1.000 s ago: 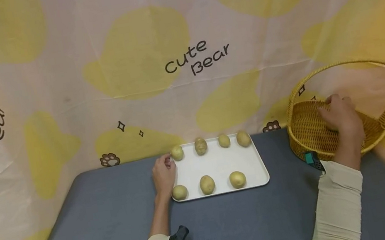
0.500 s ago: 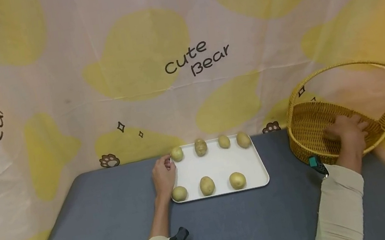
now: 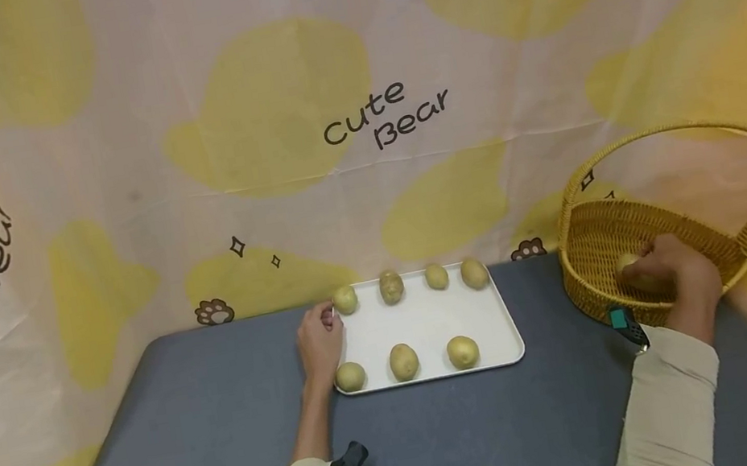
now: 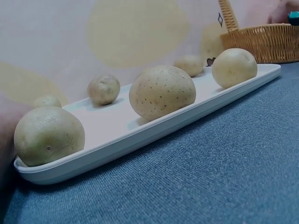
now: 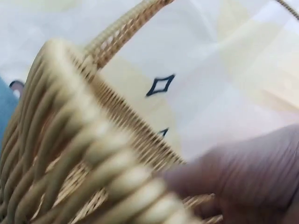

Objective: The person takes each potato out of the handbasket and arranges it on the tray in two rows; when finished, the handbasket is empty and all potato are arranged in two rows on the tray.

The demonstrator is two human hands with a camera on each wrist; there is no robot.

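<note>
One potato (image 3: 626, 262) half-hidden in right hand (image 3: 674, 275) grip inside basket (image 3: 589, 248) — left hand (image 3: 320, 345) grip unclear, beside tray (image 3: 430, 313).

both arms wear pale cream long sleeves (image 3: 667, 398), each wrist carrying a small dark clipped-on camera (image 3: 346, 465).

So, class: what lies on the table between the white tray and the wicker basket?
In the head view, only bare blue tabletop separates the tray from the basket; nothing rests there.
</note>
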